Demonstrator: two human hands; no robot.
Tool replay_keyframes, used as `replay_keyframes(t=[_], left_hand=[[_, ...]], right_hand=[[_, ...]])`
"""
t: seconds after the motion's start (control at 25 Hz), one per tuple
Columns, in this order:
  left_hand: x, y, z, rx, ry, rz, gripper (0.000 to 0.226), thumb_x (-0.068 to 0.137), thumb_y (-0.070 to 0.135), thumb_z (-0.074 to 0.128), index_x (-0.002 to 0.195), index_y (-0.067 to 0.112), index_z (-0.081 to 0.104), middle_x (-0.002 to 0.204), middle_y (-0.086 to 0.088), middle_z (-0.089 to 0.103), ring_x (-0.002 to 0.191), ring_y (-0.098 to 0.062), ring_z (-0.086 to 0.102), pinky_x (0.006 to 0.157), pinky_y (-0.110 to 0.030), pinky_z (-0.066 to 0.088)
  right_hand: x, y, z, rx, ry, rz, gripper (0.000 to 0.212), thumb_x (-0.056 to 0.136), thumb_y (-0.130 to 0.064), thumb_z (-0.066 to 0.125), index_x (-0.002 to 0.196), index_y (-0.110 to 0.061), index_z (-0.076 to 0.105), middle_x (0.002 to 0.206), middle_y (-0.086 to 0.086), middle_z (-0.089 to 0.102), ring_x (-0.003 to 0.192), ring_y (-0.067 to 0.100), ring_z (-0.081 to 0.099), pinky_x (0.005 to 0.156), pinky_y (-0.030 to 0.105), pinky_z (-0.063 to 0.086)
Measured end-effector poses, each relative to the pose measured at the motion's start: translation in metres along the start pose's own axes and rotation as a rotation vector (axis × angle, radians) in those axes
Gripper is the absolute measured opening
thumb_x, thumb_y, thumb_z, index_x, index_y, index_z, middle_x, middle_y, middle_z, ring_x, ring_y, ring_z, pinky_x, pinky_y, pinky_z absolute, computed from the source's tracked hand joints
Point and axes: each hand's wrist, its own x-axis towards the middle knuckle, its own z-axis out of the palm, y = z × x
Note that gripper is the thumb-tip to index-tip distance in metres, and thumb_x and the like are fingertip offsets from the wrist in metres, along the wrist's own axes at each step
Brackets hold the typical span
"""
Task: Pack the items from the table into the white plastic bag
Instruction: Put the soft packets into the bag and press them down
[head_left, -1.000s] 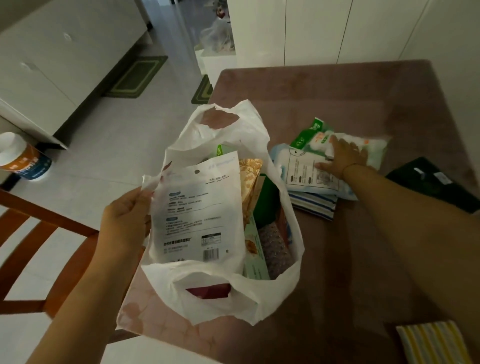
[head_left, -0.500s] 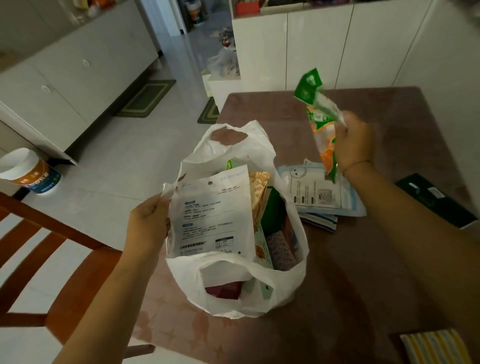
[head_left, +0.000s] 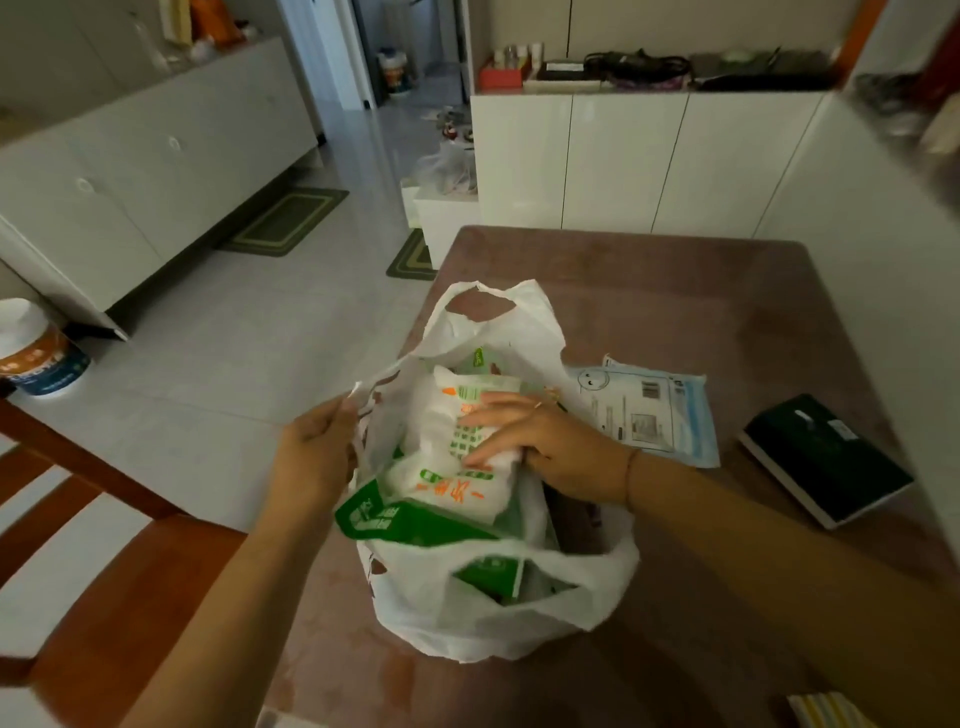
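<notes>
Right hand (head_left: 545, 447) now presses green-and-white packet (head_left: 457, 467) into white plastic bag (head_left: 467, 608).

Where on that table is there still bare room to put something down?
The far end of the table, beyond the white plastic bag, is bare. So is the near strip between the bag and the black book. It is crowded beside the bag's right, where the blue-edged packet lies, and inside the bag under the right hand.

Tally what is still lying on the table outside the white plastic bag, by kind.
Flat pale blue and white plastic packet: 1
Dark green book-like box: 1
Yellow-striped cloth, cut off at the frame's lower edge: 1
Total: 3, all apart from the white plastic bag; anything beneath the packet is hidden.
</notes>
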Motion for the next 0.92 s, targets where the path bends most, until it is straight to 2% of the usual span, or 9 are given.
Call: replay_keyframes(t=[0.16,0.24,0.32,0.4,0.52,0.64,0.72,0.8,0.92], left_hand=[[0.005,0.002,0.001,-0.043,0.022,-0.015,0.025,0.098,0.028,0.041,0.087,0.029,0.064,0.055,0.009,0.058,0.056,-0.012,0.05,0.053,-0.022,0.041],[0.008,0.003,0.002,-0.021,0.033,-0.012,0.028,0.098,0.03,0.04,0.08,0.033,0.061,0.068,0.006,0.062,0.065,-0.017,0.057,0.056,-0.022,0.044],[0.011,0.001,0.001,-0.014,0.03,-0.017,0.029,0.098,0.03,0.04,0.078,0.034,0.061,0.071,0.008,0.066,0.07,-0.017,0.063,0.056,-0.024,0.047],[0.011,0.001,-0.001,-0.033,0.013,-0.024,0.028,0.099,0.027,0.04,0.084,0.029,0.063,0.054,0.014,0.064,0.058,-0.007,0.063,0.052,-0.021,0.049],[0.014,0.001,-0.004,-0.024,-0.004,-0.038,0.026,0.099,0.025,0.04,0.103,0.018,0.065,0.036,0.017,0.051,0.032,0.004,0.047,0.055,-0.033,0.055],[0.017,-0.003,-0.001,0.027,-0.013,-0.031,0.028,0.098,0.027,0.043,0.108,0.015,0.066,0.036,0.017,0.05,0.033,0.003,0.047,0.041,-0.02,0.046],[0.018,-0.005,0.002,0.017,-0.015,-0.028,0.029,0.098,0.025,0.042,0.11,0.013,0.065,0.044,0.012,0.053,0.04,-0.004,0.05,0.047,-0.026,0.048],[0.015,-0.004,0.003,-0.013,-0.004,-0.03,0.027,0.099,0.025,0.041,0.106,0.016,0.065,0.056,0.006,0.058,0.049,-0.008,0.052,0.051,-0.029,0.049],[0.015,-0.003,0.003,-0.018,-0.009,0.0,0.024,0.099,0.027,0.039,0.09,0.027,0.062,0.05,0.013,0.063,0.04,0.001,0.054,0.041,-0.013,0.043]], right_hand=[[0.022,0.007,-0.026,0.178,-0.034,0.17,0.051,0.082,0.017,0.04,0.114,-0.012,0.066,0.146,0.001,0.042,0.14,0.018,0.024,0.119,0.037,0.014],[0.026,-0.003,-0.025,0.334,-0.035,0.17,0.041,0.092,-0.002,0.045,0.128,-0.019,0.055,0.151,-0.001,0.031,0.141,0.015,0.021,0.119,0.038,0.016],[0.029,-0.007,-0.013,0.104,-0.136,0.185,0.05,0.094,-0.042,0.044,0.141,-0.035,0.032,0.158,-0.004,0.013,0.145,0.017,0.006,0.119,0.046,0.006],[0.036,0.003,0.001,-0.22,-0.262,0.226,0.068,0.085,-0.065,0.039,0.143,-0.047,0.011,0.159,-0.008,-0.006,0.145,0.023,-0.012,0.115,0.057,-0.004],[0.05,0.017,0.004,-0.288,-0.301,0.264,0.07,0.085,-0.066,0.038,0.143,-0.049,0.005,0.158,-0.009,-0.014,0.144,0.026,-0.019,0.114,0.059,-0.005],[0.06,0.014,0.005,-0.384,-0.392,0.273,0.071,0.084,-0.068,0.037,0.143,-0.048,0.003,0.157,-0.006,-0.017,0.143,0.027,-0.021,0.113,0.059,-0.008],[0.061,0.007,0.005,-0.438,-0.416,0.272,0.071,0.083,-0.067,0.039,0.143,-0.047,0.007,0.158,-0.005,-0.013,0.144,0.027,-0.018,0.113,0.059,-0.008],[0.05,0.002,-0.012,-0.258,-0.276,0.251,0.067,0.085,-0.059,0.047,0.144,-0.041,0.02,0.159,-0.004,0.001,0.145,0.022,-0.004,0.117,0.054,0.001],[0.017,0.01,-0.051,0.464,0.326,0.168,0.042,0.092,-0.032,0.051,0.133,-0.023,0.048,0.139,-0.009,0.044,0.126,0.002,0.041,0.105,0.025,0.039]])
